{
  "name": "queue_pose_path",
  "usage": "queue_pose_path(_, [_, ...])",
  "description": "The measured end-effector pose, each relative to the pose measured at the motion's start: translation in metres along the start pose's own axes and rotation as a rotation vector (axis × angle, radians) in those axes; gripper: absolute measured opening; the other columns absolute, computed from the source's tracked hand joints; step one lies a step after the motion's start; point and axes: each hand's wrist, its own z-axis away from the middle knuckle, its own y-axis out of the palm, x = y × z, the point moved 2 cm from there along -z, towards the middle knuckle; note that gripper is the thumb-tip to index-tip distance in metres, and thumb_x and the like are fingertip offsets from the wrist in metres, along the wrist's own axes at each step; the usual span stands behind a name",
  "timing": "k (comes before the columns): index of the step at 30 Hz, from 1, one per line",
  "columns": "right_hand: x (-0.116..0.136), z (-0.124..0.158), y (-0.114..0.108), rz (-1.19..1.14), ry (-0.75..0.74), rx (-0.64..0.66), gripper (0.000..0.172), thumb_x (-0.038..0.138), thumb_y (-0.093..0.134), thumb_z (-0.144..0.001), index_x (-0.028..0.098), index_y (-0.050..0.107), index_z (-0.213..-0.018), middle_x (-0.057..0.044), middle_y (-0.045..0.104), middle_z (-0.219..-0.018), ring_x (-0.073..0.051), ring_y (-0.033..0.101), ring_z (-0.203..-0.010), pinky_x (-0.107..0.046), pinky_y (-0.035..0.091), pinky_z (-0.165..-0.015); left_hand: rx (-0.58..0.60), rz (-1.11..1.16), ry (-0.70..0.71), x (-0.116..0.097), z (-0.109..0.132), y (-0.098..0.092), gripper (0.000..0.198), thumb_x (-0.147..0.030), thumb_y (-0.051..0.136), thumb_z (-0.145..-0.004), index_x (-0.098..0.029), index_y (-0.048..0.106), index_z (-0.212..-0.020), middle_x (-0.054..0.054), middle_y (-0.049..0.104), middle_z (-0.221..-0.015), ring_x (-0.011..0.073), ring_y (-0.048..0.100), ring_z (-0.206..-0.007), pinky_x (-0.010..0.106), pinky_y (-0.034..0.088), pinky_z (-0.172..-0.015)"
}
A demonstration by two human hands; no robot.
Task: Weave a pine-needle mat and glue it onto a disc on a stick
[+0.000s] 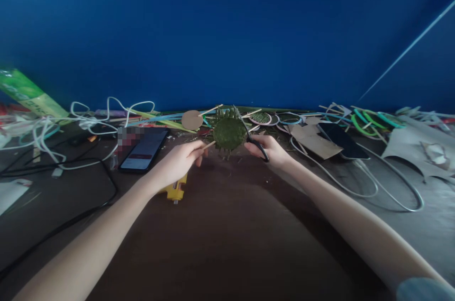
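1. Green disc (229, 133), the landmark of this view: its edge is fringed with narrow projections, and it is held up between the two hands above the table (227, 244).
2. Left hand (188, 156), to the left of the disc: the grip is clamped, thumb against fingers, on a thin wooden stick (208, 145) that reaches the disc's left edge; how the two are joined cannot be told.
3. Right hand (266, 147), to the right of the disc: the grip is closed around the handles of black-handled scissors (250, 138), whose blade points up along the disc's upper right edge. Whether the blade touches the fringe cannot be told.
4. Left of the disc: a smartphone (145, 148) lies beyond the left hand; a yellow glue gun (177, 190) lies below and left of the disc, and a round cardboard piece (192, 120) is just beside it, up and left.
5. Right of the disc: a brown cardboard sheet (318, 143) and a dark phone (344, 141) lie beyond the right hand.
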Motion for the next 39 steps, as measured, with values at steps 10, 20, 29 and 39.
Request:
queue_pose_path(10, [0.000, -0.001, -0.005, 0.059, -0.024, 0.023, 0.038, 0.047, 0.052, -0.076, 0.019, 0.036, -0.056, 0.006, 0.029, -0.054, -0.008, 0.027, -0.052, -0.025, 0.021, -0.050, -0.020, -0.053, -0.013, 0.002, 0.000, -0.006, 0.029, -0.033, 0.033, -0.090, -0.020, 0.057, -0.079, 0.000, 0.062, -0.073, 0.0156, 0.055, -0.068, 0.028, 0.034, -0.064])
queue_pose_path(20, [0.002, -0.001, -0.007, 0.047, -0.029, 0.118, 0.038, 0.048, 0.051, -0.078, 0.019, 0.038, -0.058, 0.006, 0.030, -0.054, -0.007, 0.029, -0.051, -0.025, 0.022, -0.050, 0.010, -0.102, -0.018, 0.001, 0.001, -0.010, 0.030, -0.033, 0.031, -0.090, -0.020, 0.056, -0.078, 0.000, 0.063, -0.074, 0.0148, 0.056, -0.068, 0.028, 0.034, -0.065])
queue_pose_path(29, [-0.004, -0.002, -0.006, 0.112, -0.022, 0.110, 0.039, 0.049, 0.048, -0.079, 0.019, 0.037, -0.057, 0.006, 0.029, -0.053, -0.007, 0.028, -0.050, -0.025, 0.021, -0.049, 0.002, -0.147, -0.039, -0.003, 0.003, -0.014, 0.029, -0.030, 0.032, -0.090, -0.020, 0.056, -0.077, -0.001, 0.061, -0.071, 0.0132, 0.053, -0.060, 0.027, 0.034, -0.060])
queue_pose_path(39, [0.005, -0.001, -0.006, 0.069, 0.016, 0.188, 0.038, 0.049, 0.051, -0.076, 0.018, 0.039, -0.058, 0.006, 0.029, -0.054, -0.008, 0.029, -0.052, -0.025, 0.021, -0.051, 0.019, -0.160, -0.020, -0.002, 0.001, -0.015, 0.029, -0.029, 0.032, -0.090, -0.020, 0.058, -0.080, 0.000, 0.063, -0.075, 0.0135, 0.055, -0.064, 0.027, 0.036, -0.062])
